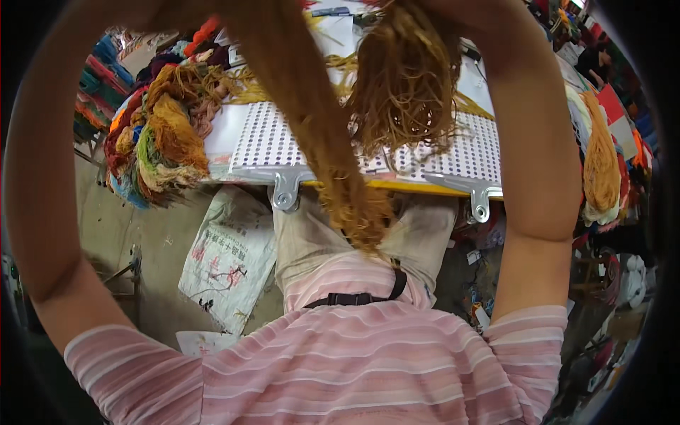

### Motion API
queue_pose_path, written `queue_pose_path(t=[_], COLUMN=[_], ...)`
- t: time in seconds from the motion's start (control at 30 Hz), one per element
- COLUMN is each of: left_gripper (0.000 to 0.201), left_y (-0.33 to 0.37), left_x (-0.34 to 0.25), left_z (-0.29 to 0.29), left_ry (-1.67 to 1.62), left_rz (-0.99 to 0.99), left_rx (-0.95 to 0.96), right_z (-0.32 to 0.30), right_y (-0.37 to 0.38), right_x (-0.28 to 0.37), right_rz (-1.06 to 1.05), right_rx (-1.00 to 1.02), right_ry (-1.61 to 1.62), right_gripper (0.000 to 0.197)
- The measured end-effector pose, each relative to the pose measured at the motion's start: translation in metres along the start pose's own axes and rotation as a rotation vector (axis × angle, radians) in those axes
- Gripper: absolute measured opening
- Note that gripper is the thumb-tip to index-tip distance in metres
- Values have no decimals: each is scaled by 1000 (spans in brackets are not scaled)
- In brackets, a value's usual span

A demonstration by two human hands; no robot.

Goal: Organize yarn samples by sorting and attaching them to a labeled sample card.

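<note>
Two bare arms rise from pink striped sleeves (368, 375) and arc up past the top edge; both hands lie outside the picture, so whether either is closed cannot be told. White perforated board (276, 138) spans the table ahead, yellow-edged, held by two metal clamps (285, 190). Pile of mixed yarn skeins (159, 134), ochre, green, red, sits at the board's left end. White printed sack (227, 258) lies on the floor below. Long ochre yarn hank (333, 163) hangs from above between the arms, its end reaching the lap. Shorter frizzy ochre bunch (404, 85) dangles just right of it, over the board.
</note>
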State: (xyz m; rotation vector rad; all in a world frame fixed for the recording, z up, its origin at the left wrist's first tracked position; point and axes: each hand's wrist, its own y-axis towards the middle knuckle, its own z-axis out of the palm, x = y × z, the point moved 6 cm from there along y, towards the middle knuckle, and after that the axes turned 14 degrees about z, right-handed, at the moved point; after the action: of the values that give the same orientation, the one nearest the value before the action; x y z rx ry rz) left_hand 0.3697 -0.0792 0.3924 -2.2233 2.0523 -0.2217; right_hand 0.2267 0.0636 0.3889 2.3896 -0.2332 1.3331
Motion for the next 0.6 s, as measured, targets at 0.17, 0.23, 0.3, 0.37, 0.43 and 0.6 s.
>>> queue_pose_path(t=[0.17, 0.23, 0.3, 0.37, 0.43, 0.6], left_gripper=[106, 135, 134, 132, 106, 41], left_y=[-54, -97, -79, -83, -81, -89], left_x=[-31, -28, -26, -38, -34, 32], left_z=[81, 130, 164, 174, 197, 256], left_ry=[26, -616, -1222, -1716, -2019, -1903], left_rz=[679, 734, 848, 693, 852, 221], left_rx=[227, 44, -150, -298, -525, -756], right_z=[80, 125, 151, 165, 180, 235], right_y=[28, 15, 20, 17, 26, 47], right_x=[-17, -1, -20, -39, -56, -111], right_rz=[-349, -193, -142, -233, -206, 72], right_rx=[235, 517, 606, 421, 414, 439], right_ry=[-97, -62, -1, -11, 2, 118], right_gripper=[31, 30, 32, 30, 34, 37])
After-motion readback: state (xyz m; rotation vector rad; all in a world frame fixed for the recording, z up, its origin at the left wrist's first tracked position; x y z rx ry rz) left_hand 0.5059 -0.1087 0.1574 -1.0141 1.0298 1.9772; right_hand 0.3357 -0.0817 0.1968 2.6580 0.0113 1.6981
